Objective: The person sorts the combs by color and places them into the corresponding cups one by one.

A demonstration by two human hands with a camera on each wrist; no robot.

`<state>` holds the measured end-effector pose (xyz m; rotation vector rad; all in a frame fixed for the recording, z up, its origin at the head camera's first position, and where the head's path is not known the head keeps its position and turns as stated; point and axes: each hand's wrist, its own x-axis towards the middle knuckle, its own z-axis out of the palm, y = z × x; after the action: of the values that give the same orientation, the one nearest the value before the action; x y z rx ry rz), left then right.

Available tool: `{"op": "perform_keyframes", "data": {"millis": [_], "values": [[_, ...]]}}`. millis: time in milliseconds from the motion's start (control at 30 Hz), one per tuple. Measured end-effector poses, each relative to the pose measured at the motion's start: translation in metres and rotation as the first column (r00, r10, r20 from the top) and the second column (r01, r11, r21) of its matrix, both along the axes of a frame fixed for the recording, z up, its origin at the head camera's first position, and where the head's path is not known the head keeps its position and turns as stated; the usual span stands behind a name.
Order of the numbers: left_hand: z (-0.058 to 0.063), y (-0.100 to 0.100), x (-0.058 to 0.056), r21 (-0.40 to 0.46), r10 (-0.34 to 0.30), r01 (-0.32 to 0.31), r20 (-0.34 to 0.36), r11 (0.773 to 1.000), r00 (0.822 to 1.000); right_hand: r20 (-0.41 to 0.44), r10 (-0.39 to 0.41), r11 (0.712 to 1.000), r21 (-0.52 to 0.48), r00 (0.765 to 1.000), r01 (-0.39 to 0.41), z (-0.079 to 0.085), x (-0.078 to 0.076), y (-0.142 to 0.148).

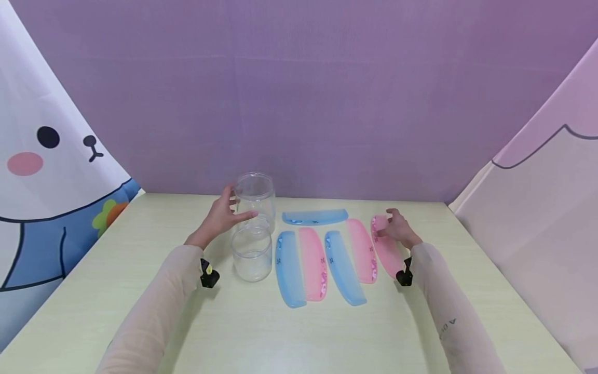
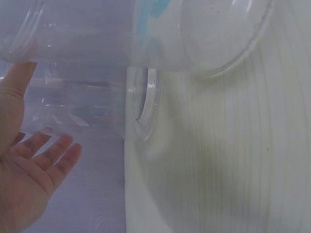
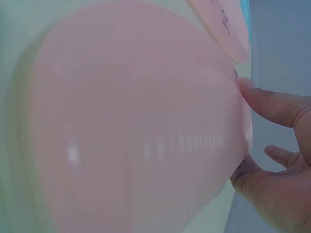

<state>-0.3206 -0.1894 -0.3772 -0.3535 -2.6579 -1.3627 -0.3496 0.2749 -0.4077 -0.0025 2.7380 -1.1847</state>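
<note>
On the right, my right hand (image 1: 397,229) pinches a pink comb (image 1: 388,253) near its far end. In the right wrist view the thumb (image 3: 272,104) lies at one edge of this comb and the fingers at the other; its near end looms large below the camera. Over on the left, my left hand (image 1: 220,217) is spread beside the farther clear plastic jar (image 1: 261,200), thumb across its front and index finger at its far side. A second clear jar (image 1: 252,257) stands nearer, just in front of the left thumb.
Between the hands lie a blue comb (image 1: 290,270), a pink comb (image 1: 313,265), another blue comb (image 1: 344,267) and another pink comb (image 1: 362,252), side by side. One more blue comb (image 1: 315,216) lies crosswise behind them. A purple backdrop (image 1: 327,104) rises at the table's back edge.
</note>
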Motion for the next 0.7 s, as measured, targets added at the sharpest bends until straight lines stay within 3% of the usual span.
{"op": "perform_keyframes", "data": {"millis": [267,700], "values": [[0.001,0.000,0.000,-0.010,0.014,-0.014,0.009,1.000,1.000,-0.001,-0.020,1.000,-0.007,1.000,0.020,0.003,0.001,0.009],[0.001,0.000,-0.001,-0.004,0.013,-0.013,0.023,1.000,1.000,-0.008,-0.073,0.993,-0.098,0.997,0.072,0.009,0.001,0.011]]}}
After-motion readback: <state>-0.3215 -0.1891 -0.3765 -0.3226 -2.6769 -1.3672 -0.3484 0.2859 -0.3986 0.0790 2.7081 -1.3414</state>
